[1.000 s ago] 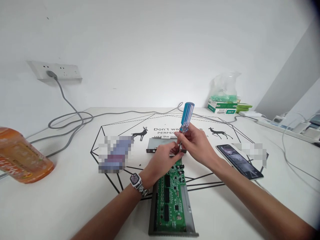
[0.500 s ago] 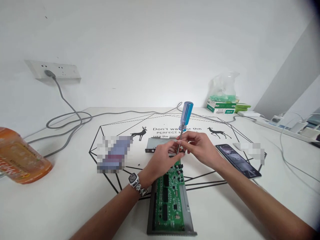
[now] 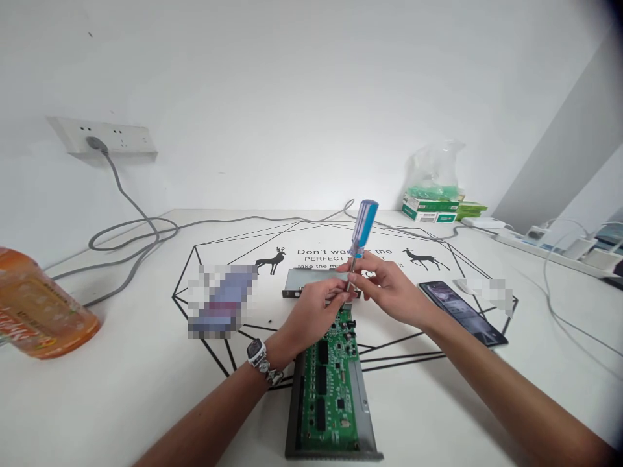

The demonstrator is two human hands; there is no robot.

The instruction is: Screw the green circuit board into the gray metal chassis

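Note:
A screwdriver (image 3: pixel 365 224) with a clear and blue handle stands tilted, handle up, above the far end of a green circuit board (image 3: pixel 331 389). My right hand (image 3: pixel 389 285) pinches its metal shaft between thumb and fingers. At the screwdriver's lower end, my left hand (image 3: pixel 314 314) is closed in a pinch; whatever lies between those fingertips is hidden. The board sits in a long, open metal casing (image 3: pixel 365 402) on the table, its far part covered by my hands. Behind them lies a flat grey metal cover (image 3: pixel 302 280).
A smartphone (image 3: pixel 462 312) lies to the right, a blurred bluish object (image 3: pixel 226 301) to the left. An orange bottle (image 3: pixel 43 305) lies at the far left. A grey cable (image 3: pixel 136 201) runs from the wall socket. Boxes (image 3: pixel 428 207) and a power strip (image 3: pixel 549 250) stand at the right.
The screwdriver leans slightly more to the right, its handle a little lower. My left fingertips have drawn in to a tighter pinch near its tip.

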